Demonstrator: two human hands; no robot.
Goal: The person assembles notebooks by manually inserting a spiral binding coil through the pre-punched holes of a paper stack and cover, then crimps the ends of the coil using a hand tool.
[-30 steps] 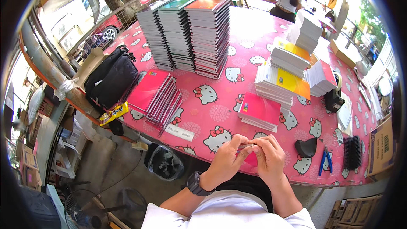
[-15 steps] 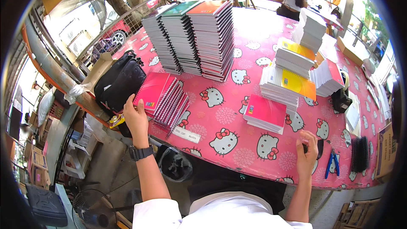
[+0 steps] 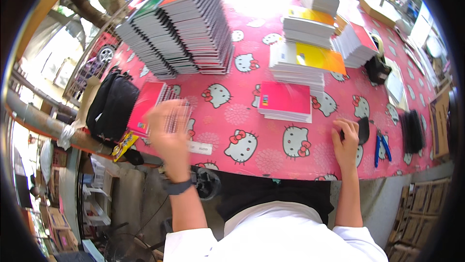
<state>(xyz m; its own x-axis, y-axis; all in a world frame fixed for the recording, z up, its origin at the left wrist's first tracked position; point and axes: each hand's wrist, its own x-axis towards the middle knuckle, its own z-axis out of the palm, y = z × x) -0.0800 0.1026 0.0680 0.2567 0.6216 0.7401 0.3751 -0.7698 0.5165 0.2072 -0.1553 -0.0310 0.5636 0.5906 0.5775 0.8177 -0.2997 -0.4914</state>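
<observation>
My left hand (image 3: 169, 124) is smeared by motion over the right side of a low stack of pink spiral-bound notebooks (image 3: 144, 108); its fingers are too blurred to read. Near the table's front edge, my right hand (image 3: 346, 145) has its fingers curled in toward the thumb. Something dark shows between them, too small to name. Beside that hand lies a flat black object (image 3: 363, 131), and farther right are blue-handled cutters (image 3: 382, 149). Between my hands, a short pile of pink-covered booklets (image 3: 286, 98) shows no coil on its visible edges.
Tall spiral notebook stacks (image 3: 201, 29) stand at the back left, beyond a black bag (image 3: 109, 107). Yellow-covered piles (image 3: 310, 58) and a black tape dispenser (image 3: 378, 69) are to the right. Black binding coils (image 3: 413, 132) lie by a cardboard box (image 3: 440, 124). A white strip (image 3: 200, 148) lies near the front edge.
My left hand has come off the left edge of the pink spiral notebooks and moved right across them. The view has shifted; my right hand stays curled by the black object.
</observation>
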